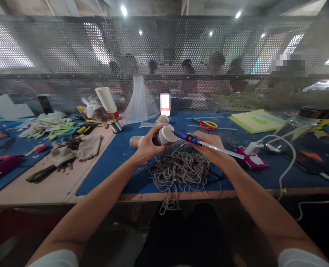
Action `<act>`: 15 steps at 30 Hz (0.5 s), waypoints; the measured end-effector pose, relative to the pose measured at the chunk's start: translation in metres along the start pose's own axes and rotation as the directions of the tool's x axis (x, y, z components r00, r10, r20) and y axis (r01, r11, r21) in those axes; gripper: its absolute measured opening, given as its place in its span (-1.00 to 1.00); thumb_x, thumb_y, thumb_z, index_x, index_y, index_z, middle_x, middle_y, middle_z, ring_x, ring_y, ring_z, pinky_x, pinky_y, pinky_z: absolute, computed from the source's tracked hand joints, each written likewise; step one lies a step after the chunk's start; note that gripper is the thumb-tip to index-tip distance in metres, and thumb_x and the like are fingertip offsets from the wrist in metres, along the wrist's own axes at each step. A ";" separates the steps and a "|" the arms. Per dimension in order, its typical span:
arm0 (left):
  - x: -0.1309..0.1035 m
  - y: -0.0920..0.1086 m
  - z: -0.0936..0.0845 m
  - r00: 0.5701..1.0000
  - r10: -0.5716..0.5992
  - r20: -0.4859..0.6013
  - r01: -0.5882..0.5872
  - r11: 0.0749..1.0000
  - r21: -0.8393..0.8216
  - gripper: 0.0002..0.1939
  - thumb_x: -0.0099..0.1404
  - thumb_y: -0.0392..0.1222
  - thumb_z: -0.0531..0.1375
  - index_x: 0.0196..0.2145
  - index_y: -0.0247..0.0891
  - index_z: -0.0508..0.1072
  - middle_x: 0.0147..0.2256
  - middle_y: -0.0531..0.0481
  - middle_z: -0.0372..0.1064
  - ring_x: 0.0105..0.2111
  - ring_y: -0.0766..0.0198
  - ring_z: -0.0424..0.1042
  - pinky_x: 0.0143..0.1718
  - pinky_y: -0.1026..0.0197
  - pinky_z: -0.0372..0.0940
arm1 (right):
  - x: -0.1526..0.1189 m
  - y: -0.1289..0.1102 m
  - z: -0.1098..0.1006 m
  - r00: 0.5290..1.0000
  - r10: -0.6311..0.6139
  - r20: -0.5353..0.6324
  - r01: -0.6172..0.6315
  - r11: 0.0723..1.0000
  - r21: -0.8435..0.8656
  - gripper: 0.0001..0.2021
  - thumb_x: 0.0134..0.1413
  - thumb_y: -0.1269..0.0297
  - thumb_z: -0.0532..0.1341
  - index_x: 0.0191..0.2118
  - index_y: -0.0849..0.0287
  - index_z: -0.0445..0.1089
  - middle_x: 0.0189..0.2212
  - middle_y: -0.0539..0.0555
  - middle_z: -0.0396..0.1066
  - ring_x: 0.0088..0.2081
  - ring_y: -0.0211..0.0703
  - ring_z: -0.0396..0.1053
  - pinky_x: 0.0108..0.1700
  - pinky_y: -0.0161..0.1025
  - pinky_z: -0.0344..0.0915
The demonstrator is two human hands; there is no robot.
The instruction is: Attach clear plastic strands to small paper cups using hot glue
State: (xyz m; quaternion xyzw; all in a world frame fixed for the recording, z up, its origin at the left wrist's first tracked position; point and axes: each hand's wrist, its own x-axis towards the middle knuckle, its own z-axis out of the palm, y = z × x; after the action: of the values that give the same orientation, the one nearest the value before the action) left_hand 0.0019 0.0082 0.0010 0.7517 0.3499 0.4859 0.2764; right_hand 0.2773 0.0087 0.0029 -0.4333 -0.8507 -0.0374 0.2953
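Note:
My left hand (150,145) is wrapped round a white paper cup (168,134), tilted so its round end faces right. In my right hand (209,144) is a blue glue gun (189,137), a long translucent glue stick (221,149) sticking out of its back. The gun's nozzle is close beside the cup; whether they touch I cannot tell. Below both hands lies a loose heap of grey cord (182,172), some of it hanging over the table edge. A cord-wrapped piece (136,141) lies left of my left hand, and another wrapped piece (162,119) sits behind the cup.
Red-and-yellow scissors (207,125) and coloured sheets (257,120) lie at the back right. A purple socket block (252,160) with a white cable is beside my right forearm. Leftward are stacked paper cups (106,101), a tin can (116,127) and work gloves (89,147). Perforated metal screens the back.

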 end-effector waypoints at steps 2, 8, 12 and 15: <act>0.000 0.000 0.000 1.000 -0.003 -0.007 0.003 1.000 0.012 -0.25 0.08 -0.23 0.36 0.24 -0.13 0.31 0.22 -0.15 0.31 0.25 -0.06 0.26 0.31 -0.16 0.10 | 0.000 0.000 0.000 1.000 -0.003 -0.001 0.003 1.000 0.005 -0.68 0.34 -0.11 0.08 -0.17 0.01 0.36 -0.27 0.02 0.52 -0.26 -0.09 0.47 -0.37 -0.21 0.11; -0.001 0.002 0.000 1.000 0.017 -0.012 -0.017 1.000 0.021 -0.28 0.10 -0.26 0.34 0.23 -0.12 0.32 0.21 -0.14 0.32 0.24 -0.04 0.27 0.31 -0.14 0.10 | 0.000 0.000 0.001 1.000 0.004 -0.010 -0.004 0.999 -0.032 -0.66 0.34 -0.13 0.06 -0.19 0.02 0.34 -0.27 0.02 0.50 -0.25 -0.08 0.46 -0.39 -0.20 0.07; -0.001 0.002 -0.001 1.000 0.025 -0.006 -0.025 0.998 0.056 -0.27 0.10 -0.25 0.33 0.24 -0.13 0.30 0.22 -0.15 0.30 0.25 -0.04 0.27 0.31 -0.15 0.10 | 0.000 -0.001 0.001 1.000 0.006 -0.009 -0.006 0.999 -0.043 -0.65 0.34 -0.14 0.06 -0.20 0.03 0.32 -0.28 0.02 0.49 -0.27 -0.08 0.46 -0.40 -0.20 0.04; -0.001 0.001 -0.001 0.999 0.040 -0.009 -0.039 0.997 0.060 -0.27 0.11 -0.25 0.33 0.24 -0.13 0.30 0.23 -0.15 0.29 0.25 -0.02 0.27 0.32 -0.13 0.09 | 0.001 -0.001 0.001 1.000 0.016 -0.013 -0.016 0.998 -0.056 -0.65 0.33 -0.15 0.07 -0.21 0.03 0.32 -0.29 0.02 0.49 -0.29 -0.07 0.45 -0.41 -0.20 0.02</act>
State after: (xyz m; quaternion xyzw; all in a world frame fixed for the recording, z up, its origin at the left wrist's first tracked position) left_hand 0.0009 0.0072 0.0014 0.7639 0.3506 0.4845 0.2424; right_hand 0.2758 0.0089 0.0026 -0.4479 -0.8439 -0.0616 0.2889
